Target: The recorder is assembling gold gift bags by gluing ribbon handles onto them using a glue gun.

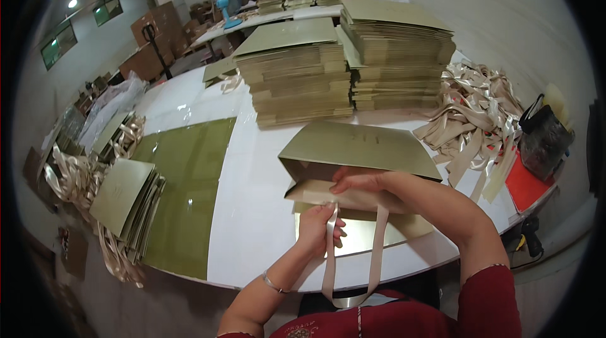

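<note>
A gold-green paper bag (372, 145) lies on the table in front of me, its mouth held apart toward me. My right hand (356, 180) reaches across the mouth and grips the near panel, some fingers hidden behind it. A cream ribbon handle (379, 237) hangs from that panel in a loop over the table's front edge. My left hand (319, 227) pinches the ribbon's left strand close beneath the panel's edge. Under the bag, a shiny gold surface (322, 240) shows; whether it is another bag cannot be told.
Two tall stacks of flat bags (297, 79) stand behind the work. Loose ribbons (480, 104) pile up at the right, beside a dark container (546, 139) and a red sheet (527, 183). Ribboned bags (126, 199) lean together at the left, next to a green mat (189, 193).
</note>
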Action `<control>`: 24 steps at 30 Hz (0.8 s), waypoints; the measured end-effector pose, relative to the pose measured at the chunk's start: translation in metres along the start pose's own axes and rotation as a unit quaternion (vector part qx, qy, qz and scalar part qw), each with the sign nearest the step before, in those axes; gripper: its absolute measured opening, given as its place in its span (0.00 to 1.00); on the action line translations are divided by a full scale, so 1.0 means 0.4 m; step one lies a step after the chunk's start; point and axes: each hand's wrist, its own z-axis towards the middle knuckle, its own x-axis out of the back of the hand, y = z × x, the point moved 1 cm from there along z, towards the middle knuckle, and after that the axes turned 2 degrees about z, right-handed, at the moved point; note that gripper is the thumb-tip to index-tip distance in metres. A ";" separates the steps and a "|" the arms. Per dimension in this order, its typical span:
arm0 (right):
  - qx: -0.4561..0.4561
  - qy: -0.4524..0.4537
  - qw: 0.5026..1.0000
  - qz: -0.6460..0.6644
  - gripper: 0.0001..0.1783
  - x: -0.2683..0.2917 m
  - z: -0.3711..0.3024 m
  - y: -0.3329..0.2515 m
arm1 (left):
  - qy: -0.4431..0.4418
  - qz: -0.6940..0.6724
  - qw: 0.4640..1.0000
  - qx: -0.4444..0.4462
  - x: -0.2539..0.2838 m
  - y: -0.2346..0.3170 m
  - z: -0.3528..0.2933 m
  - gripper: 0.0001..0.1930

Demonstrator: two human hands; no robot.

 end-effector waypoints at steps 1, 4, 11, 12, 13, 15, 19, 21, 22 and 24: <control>0.001 -0.012 1.000 -0.010 0.33 0.001 0.001 0.009 | -0.018 0.008 1.000 0.017 0.002 0.000 0.002 0.14; -0.014 -0.035 0.999 -0.039 0.31 -0.002 0.009 0.011 | -0.058 0.028 0.996 0.057 0.003 -0.009 0.009 0.16; -0.012 -0.066 0.997 -0.025 0.31 -0.067 0.068 0.127 | -0.085 0.276 0.957 0.002 0.030 0.049 -0.003 0.13; 0.017 -0.085 0.993 -0.076 0.27 -0.078 0.095 0.164 | -0.074 0.516 0.853 -0.026 0.022 0.080 -0.013 0.14; 0.192 -0.090 0.932 -0.295 0.19 -0.060 -0.010 0.081 | -0.011 0.461 0.886 -0.044 0.008 0.089 -0.032 0.17; 0.253 -0.065 0.952 -0.160 0.20 -0.100 0.017 0.109 | 0.041 0.561 0.797 -0.221 0.003 0.068 -0.003 0.16; 0.183 -0.057 0.980 0.052 0.26 -0.110 0.015 0.190 | 0.070 0.639 0.682 -0.348 0.016 0.060 0.047 0.11; 0.006 -0.034 0.999 -0.030 0.35 -0.033 -0.120 0.044 | 0.102 0.619 0.662 -0.410 0.074 0.018 0.048 0.10; 0.173 -0.001 0.980 -0.094 0.46 -0.061 -0.077 0.181 | 0.059 0.624 0.612 -0.482 0.072 0.005 0.043 0.09; -0.014 -0.133 0.973 -0.188 0.52 0.012 -0.205 0.121 | 0.038 0.631 0.563 -0.533 0.121 0.006 0.020 0.09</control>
